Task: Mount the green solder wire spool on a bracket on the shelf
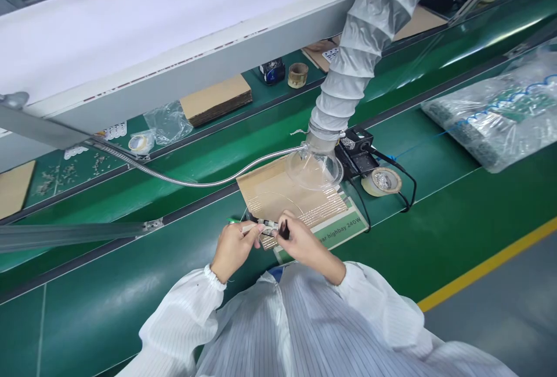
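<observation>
My left hand (232, 247) and my right hand (303, 243) are close together over the near edge of a cardboard sheet (272, 188). The left fingers pinch one end of a small whitish strip (251, 228), whose exact kind I cannot make out. A small dark piece (284, 229) shows at the closed fingertips of my right hand; its kind is unclear, being partly covered. Thin pale wire (278, 194) arcs above both hands. Rows of shiny thin leads or strips (324, 207) lie on the cardboard, and a green-and-white printed box panel (342, 231) sits beneath it.
A grey flexible duct (348, 69) with a clear hood (315, 168) hangs just beyond the hands. To its right are a black soldering stand (359, 153) with cables and a tape roll (382, 182). Bagged circuit boards (500, 110) lie farther right; a metal hose (187, 181) crosses at left.
</observation>
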Demonstrator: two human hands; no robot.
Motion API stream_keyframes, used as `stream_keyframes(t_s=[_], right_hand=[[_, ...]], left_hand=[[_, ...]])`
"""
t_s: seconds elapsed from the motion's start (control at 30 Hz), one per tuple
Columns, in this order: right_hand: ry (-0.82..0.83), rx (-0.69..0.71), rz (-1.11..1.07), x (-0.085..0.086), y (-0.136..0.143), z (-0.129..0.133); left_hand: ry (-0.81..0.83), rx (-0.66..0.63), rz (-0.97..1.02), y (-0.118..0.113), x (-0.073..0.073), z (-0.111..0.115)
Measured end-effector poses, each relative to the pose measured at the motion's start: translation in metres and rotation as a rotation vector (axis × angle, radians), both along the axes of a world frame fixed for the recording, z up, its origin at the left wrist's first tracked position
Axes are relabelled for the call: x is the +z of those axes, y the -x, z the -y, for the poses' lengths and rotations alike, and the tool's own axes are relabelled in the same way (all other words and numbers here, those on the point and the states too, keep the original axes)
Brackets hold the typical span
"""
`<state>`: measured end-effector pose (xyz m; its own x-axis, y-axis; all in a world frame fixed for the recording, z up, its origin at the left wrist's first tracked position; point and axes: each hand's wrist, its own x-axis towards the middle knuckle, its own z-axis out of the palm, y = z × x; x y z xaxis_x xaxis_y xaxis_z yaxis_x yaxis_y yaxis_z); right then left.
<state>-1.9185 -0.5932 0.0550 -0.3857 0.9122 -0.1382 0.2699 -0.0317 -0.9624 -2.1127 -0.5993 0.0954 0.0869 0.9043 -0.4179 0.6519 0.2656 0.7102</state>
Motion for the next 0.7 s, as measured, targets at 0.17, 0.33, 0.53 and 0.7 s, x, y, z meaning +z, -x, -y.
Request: stream_keyframes(t_s=[0.17,0.33,0.53,0.7], right_hand=[[-0.117,0.13,0.074,-0.004,0.005,0.009],[-0.224,0.366,-0.067,-0.003,-0.012,0.008],[0.097,-0.15,-0.298,-0.015,-0.029,0.005],[0.231,-0.523,-0.262,-0.027,-0.032,0.001]], left_hand=[[-0.071,0.046,-0.144,-0.003,0.008,0.007],[-0.269,0.323,-0.096,0.038,0.071,-0.007],[-0.44,0.51,-0.337,0.109,0.079,-0.024],[-0.156,0.01,-0.511,0.072,-0.044,0.024]])
